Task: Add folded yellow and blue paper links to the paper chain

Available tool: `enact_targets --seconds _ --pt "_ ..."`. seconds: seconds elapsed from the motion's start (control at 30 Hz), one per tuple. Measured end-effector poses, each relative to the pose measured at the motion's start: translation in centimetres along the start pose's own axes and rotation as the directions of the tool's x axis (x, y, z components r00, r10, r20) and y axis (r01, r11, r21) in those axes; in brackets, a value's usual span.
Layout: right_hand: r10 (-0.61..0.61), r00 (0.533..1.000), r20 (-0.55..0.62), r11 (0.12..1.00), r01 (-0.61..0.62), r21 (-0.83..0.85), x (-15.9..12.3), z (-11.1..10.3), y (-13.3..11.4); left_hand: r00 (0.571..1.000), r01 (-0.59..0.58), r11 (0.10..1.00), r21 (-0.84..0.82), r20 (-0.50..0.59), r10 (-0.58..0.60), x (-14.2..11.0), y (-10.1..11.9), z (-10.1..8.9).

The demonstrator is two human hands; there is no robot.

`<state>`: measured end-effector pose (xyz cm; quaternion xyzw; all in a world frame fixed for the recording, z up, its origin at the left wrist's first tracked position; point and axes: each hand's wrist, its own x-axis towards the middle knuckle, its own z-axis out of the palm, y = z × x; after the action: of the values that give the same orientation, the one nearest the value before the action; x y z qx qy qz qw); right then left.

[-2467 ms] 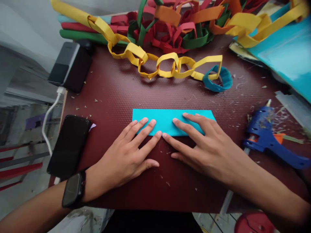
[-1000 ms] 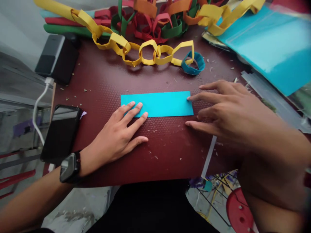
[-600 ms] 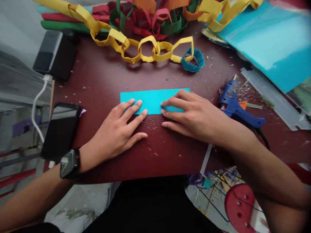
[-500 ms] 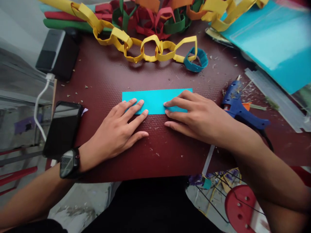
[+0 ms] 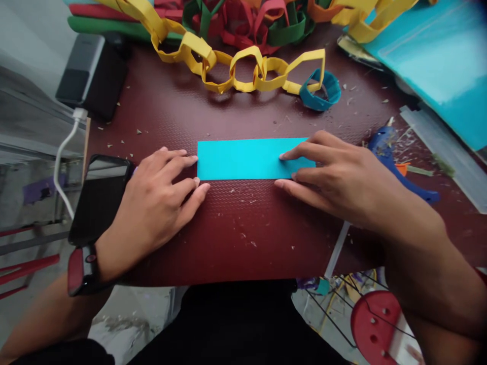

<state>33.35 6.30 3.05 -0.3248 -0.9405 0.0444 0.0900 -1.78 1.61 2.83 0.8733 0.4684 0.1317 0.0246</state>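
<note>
A cyan paper strip (image 5: pixel 243 159) lies flat on the dark red table (image 5: pixel 228 233). My left hand (image 5: pixel 155 200) rests on the table at the strip's left end, fingers stretched out, fingertips touching its left edge. My right hand (image 5: pixel 342 177) lies over the strip's right end with fingers extended and pressing it down. A smartwatch sits on my left wrist. Behind the strip runs a yellow paper chain (image 5: pixel 243 71) that ends in a blue paper ring (image 5: pixel 320 91).
A black phone (image 5: pixel 97 197) lies left of my left hand, and a power bank (image 5: pixel 89 71) with a white cable sits behind it. A blue glue gun (image 5: pixel 399 162) is right of my right hand. Coloured paper loops (image 5: pixel 266 20) and cyan sheets (image 5: pixel 437 56) fill the back. Paper scraps litter the table.
My left hand slid left off the strip to its left end. My right hand slid right toward the strip's right end. The view shifted slightly.
</note>
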Motion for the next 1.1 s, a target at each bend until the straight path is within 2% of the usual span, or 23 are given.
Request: enact_targets --seconds 0.1,0.23,0.37,0.47,0.6,0.7,0.77,0.93,1.1 --pt "-0.032 0.999 -0.021 0.999 0.032 -0.002 0.3 0.4 -0.3 1.000 -0.012 1.000 -0.016 -0.007 0.012 0.0 0.2 0.3" --pt "-0.110 0.993 -0.043 0.994 0.109 -0.025 1.0 2.0 -1.5 0.995 -0.089 0.996 -0.001 -0.036 0.089 0.0 0.9 0.9" --pt "-0.055 0.998 -0.025 0.998 0.054 -0.032 1.2 3.2 -2.5 0.990 -0.139 0.990 0.015 -0.017 0.139 0.0 1.3 1.0" --pt "-0.031 0.999 -0.044 1.000 0.032 0.001 1.3 2.9 -2.5 0.988 -0.150 0.989 0.017 -0.019 0.150 0.0 1.3 0.8" --pt "-0.018 0.999 -0.049 0.999 0.020 0.039 1.2 1.5 -1.8 0.985 -0.170 0.985 0.025 -0.016 0.170 0.2 1.2 0.7" --pt "-0.009 1.000 -0.029 0.999 0.010 0.043 0.8 0.6 -0.6 0.988 -0.156 0.988 0.011 -0.005 0.156 0.3 1.1 0.9" --pt "0.019 0.998 -0.057 0.999 -0.017 0.036 0.5 0.4 0.5 0.990 -0.144 0.990 -0.008 0.002 0.144 0.3 1.0 1.0" --pt "0.112 0.987 -0.113 0.991 -0.102 0.090 0.1 0.6 2.3 0.989 -0.149 0.987 -0.067 0.011 0.150 0.3 0.4 1.5" --pt "0.037 0.994 -0.101 0.989 -0.022 0.149 0.3 1.2 2.4 0.973 -0.227 0.971 -0.077 0.018 0.229 0.5 0.1 1.8"
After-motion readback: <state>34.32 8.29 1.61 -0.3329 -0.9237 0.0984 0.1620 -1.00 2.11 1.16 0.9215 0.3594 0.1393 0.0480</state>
